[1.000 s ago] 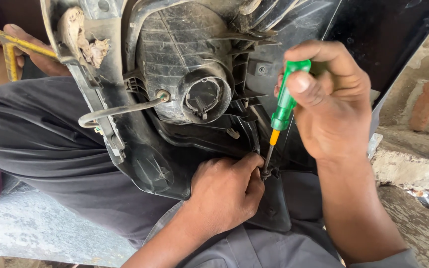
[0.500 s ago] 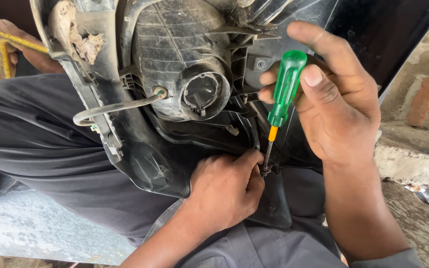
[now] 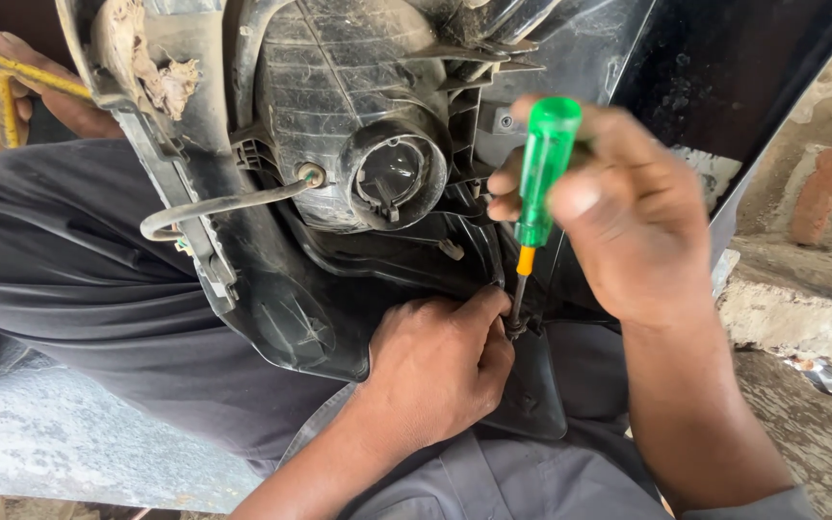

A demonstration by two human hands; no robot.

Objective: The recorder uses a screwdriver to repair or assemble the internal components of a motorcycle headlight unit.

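— Where's the screwdriver [image 3: 537,189] now?

— In my right hand [image 3: 618,217]. My fingers are wrapped tight round the green handle, thumb pressed on its side. It stands nearly upright, and the tip is down at a fastening on the lower edge of the headlamp housing [image 3: 339,144].

— Different from half a second back?

— The handle sits a touch more upright and my right hand has slid a little higher on it. The tip hasn't left its spot. The housing looks much the same, resting across my lap.

— And your left hand [image 3: 435,366]?

— Curled shut just below the housing, thumb and forefinger pinched right beside the tip, touching it or nearly so. I can't tell what they're pinching; it's hidden under the fingers.

— What else is around?

— A bent grey tube [image 3: 214,204] runs out from beside the round bulb socket [image 3: 395,173]. Far left, another person's hand [image 3: 50,91] holds a yellow tool [image 3: 2,82]. To my right there's rough masonry with a brick [image 3: 816,193].
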